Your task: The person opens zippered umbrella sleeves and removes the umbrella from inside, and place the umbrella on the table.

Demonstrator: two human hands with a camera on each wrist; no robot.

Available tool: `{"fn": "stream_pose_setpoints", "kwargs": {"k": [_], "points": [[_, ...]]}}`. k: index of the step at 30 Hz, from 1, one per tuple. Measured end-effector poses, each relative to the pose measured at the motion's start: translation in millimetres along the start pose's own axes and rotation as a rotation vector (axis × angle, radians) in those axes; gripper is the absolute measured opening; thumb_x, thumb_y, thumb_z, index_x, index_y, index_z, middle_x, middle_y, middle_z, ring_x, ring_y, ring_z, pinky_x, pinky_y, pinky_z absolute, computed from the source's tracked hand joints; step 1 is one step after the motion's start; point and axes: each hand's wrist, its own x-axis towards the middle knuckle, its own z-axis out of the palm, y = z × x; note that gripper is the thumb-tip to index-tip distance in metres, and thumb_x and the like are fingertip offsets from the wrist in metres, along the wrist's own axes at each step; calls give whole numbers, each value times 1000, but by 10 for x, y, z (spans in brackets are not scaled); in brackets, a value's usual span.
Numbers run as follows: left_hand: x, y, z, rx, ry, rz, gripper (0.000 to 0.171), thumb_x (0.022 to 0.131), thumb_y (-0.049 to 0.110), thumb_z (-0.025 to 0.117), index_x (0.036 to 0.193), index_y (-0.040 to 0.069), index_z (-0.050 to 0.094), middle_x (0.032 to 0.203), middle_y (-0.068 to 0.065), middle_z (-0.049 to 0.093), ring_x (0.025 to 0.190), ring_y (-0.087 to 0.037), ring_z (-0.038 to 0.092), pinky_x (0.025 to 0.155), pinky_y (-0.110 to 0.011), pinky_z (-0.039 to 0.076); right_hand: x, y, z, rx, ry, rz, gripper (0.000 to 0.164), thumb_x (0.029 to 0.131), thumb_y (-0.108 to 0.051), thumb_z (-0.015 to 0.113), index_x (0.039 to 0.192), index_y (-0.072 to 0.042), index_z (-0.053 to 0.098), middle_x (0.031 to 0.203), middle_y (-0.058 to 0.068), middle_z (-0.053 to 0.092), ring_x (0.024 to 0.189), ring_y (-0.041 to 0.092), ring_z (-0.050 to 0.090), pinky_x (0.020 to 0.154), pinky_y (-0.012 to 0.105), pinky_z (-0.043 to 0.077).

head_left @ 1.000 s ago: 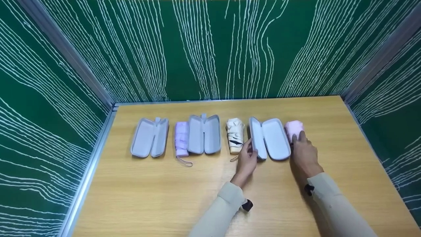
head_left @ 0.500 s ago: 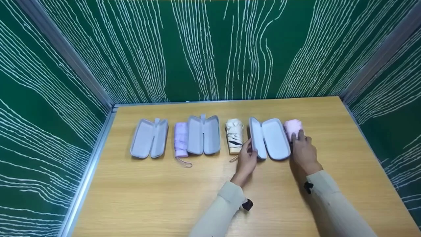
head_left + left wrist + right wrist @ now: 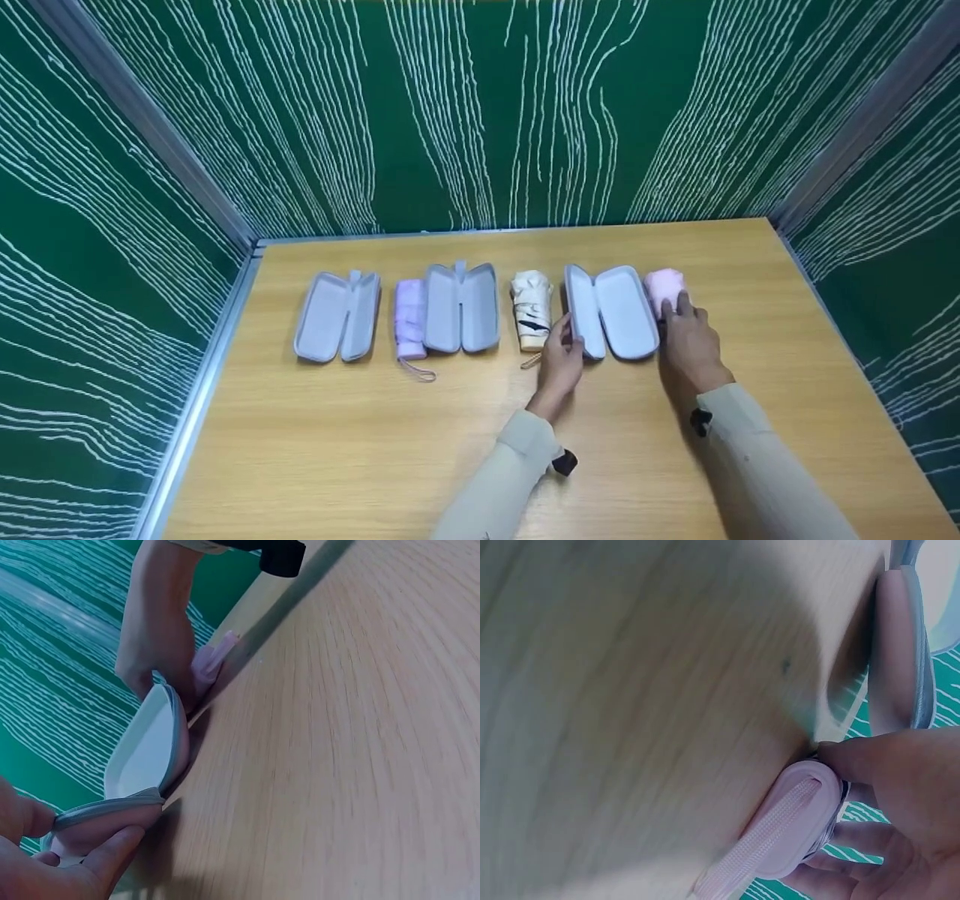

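Note:
My left hand (image 3: 561, 360) pinches the near left edge of an open grey hard case (image 3: 630, 311), the rightmost of several. In the left wrist view, thumb and fingers hold one half of this case (image 3: 105, 825), its pale lining facing up. Just right of it, my right hand (image 3: 694, 341) grips a folded pink umbrella (image 3: 664, 288) lying on the table. The right wrist view shows the umbrella's pink handle end (image 3: 799, 821) with a wrist strap, thumb on one side and fingers on the other. A cream folded umbrella (image 3: 532, 304) lies left of my left hand.
Two more open grey cases, a middle one (image 3: 444, 319) and a left one (image 3: 322, 319), lie on the wooden table (image 3: 360, 442). A purple folded umbrella (image 3: 409, 319) lies against the middle case. Green walls (image 3: 300, 112) with white lines enclose the back and sides.
Very little differs. The head view drifts slightly, and the rightmost case and pink umbrella sit a touch farther back. Both hands keep their holds.

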Motion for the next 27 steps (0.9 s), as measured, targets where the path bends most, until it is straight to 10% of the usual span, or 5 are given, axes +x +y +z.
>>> {"fn": "stream_pose_setpoints", "kwargs": {"k": [27], "points": [[2, -51, 38, 28, 20, -18, 44, 104, 4, 58, 149, 0, 54, 135, -15, 68, 108, -17, 67, 94, -27, 55, 62, 58, 3, 54, -4, 29, 52, 99, 10, 50, 151, 10, 46, 157, 43, 30, 126, 67, 47, 74, 71, 58]]}}
